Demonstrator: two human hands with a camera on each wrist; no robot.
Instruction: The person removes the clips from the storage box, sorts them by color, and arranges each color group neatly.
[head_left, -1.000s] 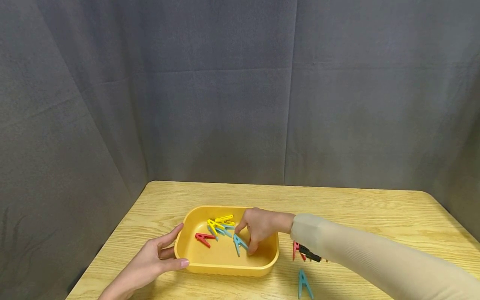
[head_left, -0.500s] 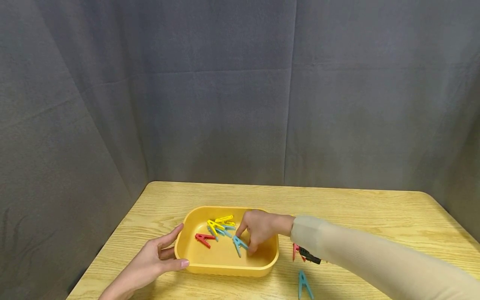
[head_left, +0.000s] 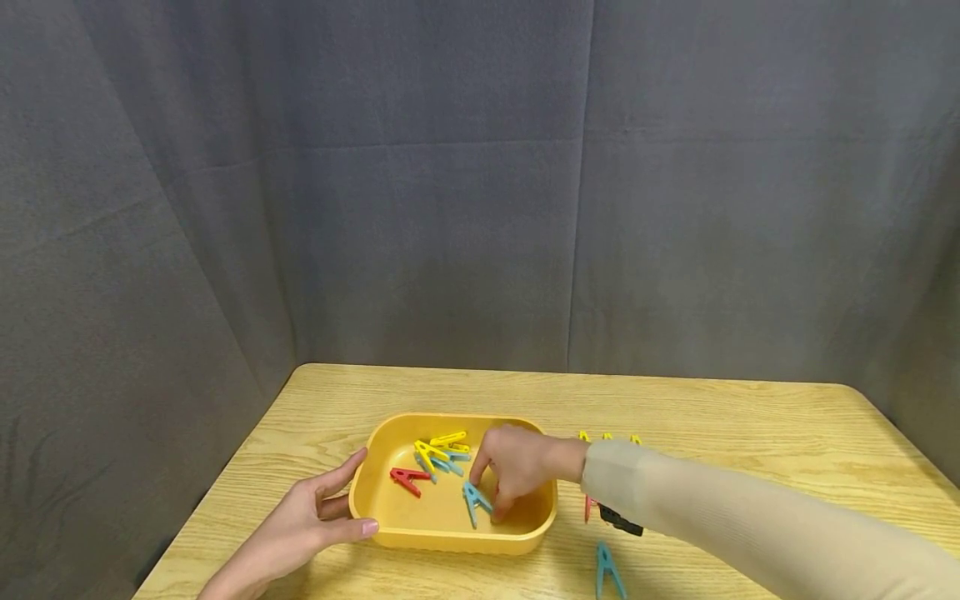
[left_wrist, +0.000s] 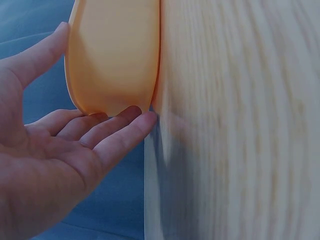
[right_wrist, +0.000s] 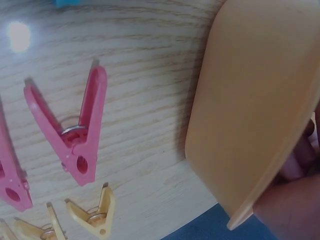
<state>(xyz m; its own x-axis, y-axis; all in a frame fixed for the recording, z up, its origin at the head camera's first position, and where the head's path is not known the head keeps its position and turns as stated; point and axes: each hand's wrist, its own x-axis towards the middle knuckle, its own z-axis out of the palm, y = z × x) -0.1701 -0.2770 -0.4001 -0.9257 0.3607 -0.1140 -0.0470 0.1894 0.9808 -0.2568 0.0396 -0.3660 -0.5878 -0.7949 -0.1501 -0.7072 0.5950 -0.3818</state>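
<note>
A yellow plastic tub (head_left: 450, 542) sits on the wooden table. My left hand (head_left: 306, 515) rests at its left end, thumb on the near rim; in the left wrist view its long fingers (left_wrist: 117, 137) lie fairly straight against the outer wall. Reaching over the right rim, my right hand (head_left: 517, 467) pinches a blue clothespin (head_left: 472, 500) just above or on the tub floor; which, I cannot tell. Left of it lie a red clothespin (head_left: 408, 478), yellow clothespins (head_left: 429, 454) and blue ones. In the right wrist view the tub wall (right_wrist: 250, 100) hides most of that hand.
Right of the tub, a blue clothespin (head_left: 604, 560) lies near the front. Red clothespins (right_wrist: 94, 107) and small yellow ones (right_wrist: 107, 212) stand or lie on the table, partly behind the right sleeve (head_left: 675, 492). A black strap (head_left: 621, 521) hangs under the wrist. Grey curtains (head_left: 420, 208) enclose the table.
My right hand has shifted slightly toward the near side with the blue clothespin. Yellow clothespins now show above the right sleeve. The left hand and tub have stayed put.
</note>
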